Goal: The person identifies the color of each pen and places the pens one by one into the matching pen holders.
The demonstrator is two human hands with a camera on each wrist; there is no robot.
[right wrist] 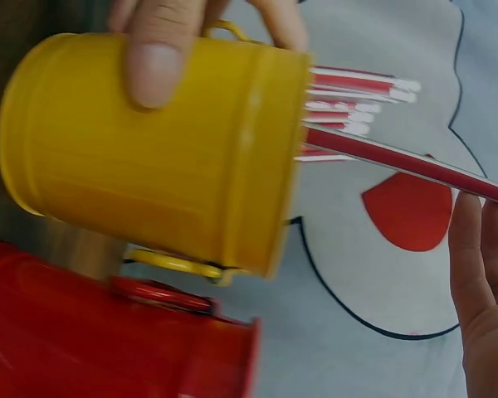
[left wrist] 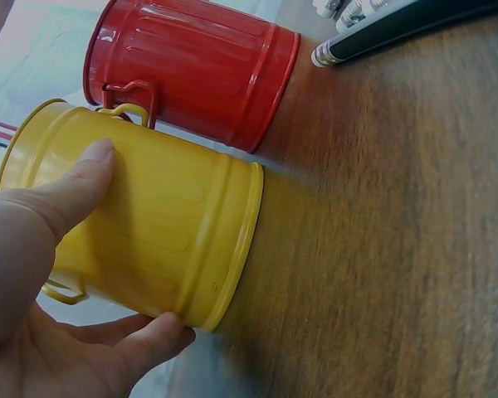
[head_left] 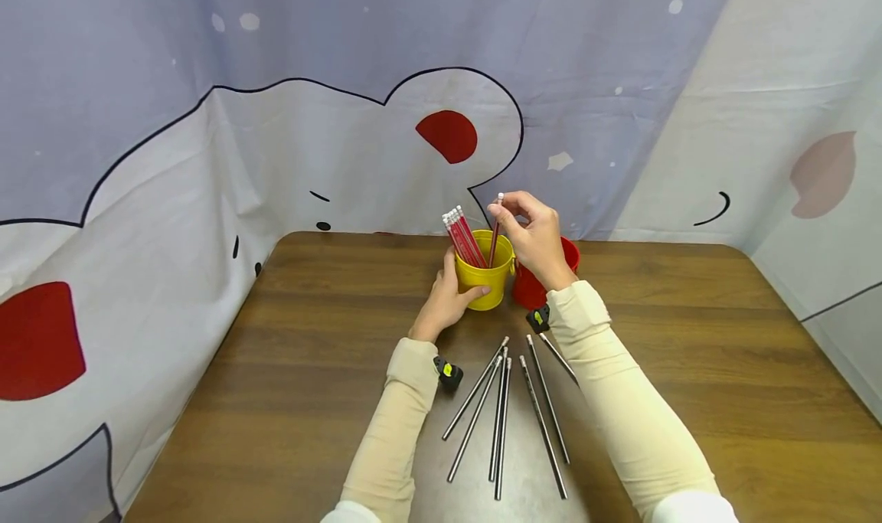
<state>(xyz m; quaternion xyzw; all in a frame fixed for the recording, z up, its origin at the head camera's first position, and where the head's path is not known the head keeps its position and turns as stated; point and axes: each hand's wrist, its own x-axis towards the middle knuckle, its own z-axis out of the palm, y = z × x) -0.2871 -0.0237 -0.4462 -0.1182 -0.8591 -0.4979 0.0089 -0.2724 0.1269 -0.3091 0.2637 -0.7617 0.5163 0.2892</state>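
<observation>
A yellow bucket (head_left: 485, 292) stands at the back of the table, and my left hand (head_left: 444, 299) grips its side, thumb across the front in the left wrist view. Several red pencils (head_left: 465, 237) with white eraser ends lean together inside it. Above the rim my right hand (head_left: 532, 232) pinches one more red pencil (right wrist: 382, 156) near its eraser end, its lower end inside the bucket. Close by on the right is a red bucket (left wrist: 191, 66), partly hidden behind my right hand in the head view; its inside cannot be seen.
Several dark silver-grey pencils (head_left: 501, 423) lie loosely spread on the wooden table (head_left: 310, 370) between my forearms, eraser ends toward the buckets. One is partly covered by my right sleeve (head_left: 620, 385). A patterned cloth (head_left: 310, 148) hangs right behind the table's back edge.
</observation>
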